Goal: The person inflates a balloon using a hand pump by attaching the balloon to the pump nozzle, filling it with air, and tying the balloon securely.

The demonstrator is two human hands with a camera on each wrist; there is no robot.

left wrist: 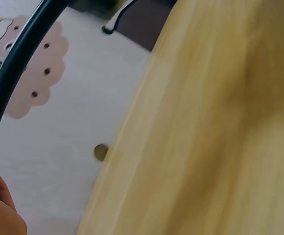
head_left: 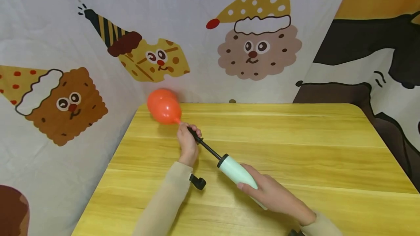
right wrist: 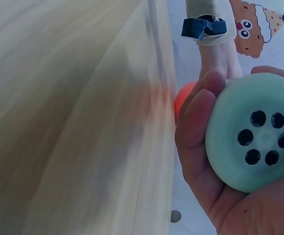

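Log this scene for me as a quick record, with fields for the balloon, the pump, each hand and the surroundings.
Balloon: red-orange balloon, inflated, at the table's far left corner
Pump: mint-green hand pump, black rod showing; six holes in its end face
Left hand: left hand grips the pump's black front end, beside the balloon's neck
Right hand: right hand grips the mint-green barrel
Surface: wood-grain table
Backdrop: cartoon-printed cloth

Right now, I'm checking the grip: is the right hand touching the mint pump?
Touching. The head view shows the right hand curled round the mint pump.
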